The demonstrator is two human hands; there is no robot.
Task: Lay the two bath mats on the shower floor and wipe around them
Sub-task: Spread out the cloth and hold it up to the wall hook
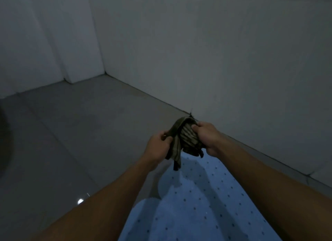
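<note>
A light blue bath mat with small dark holes lies flat on the grey tiled shower floor, along the right wall, under my forearms. Both hands hold a bunched brown striped cloth in the air above the mat's far end. My left hand pinches the cloth's left edge, from which a strip hangs down. Gripping the right part of the bundle is my right hand. Only one mat is in view.
Bare grey floor tiles spread to the left and ahead. White walls meet at a far corner, with a narrow jutting wall section at the back left. A dark rounded shape sits at the left frame edge.
</note>
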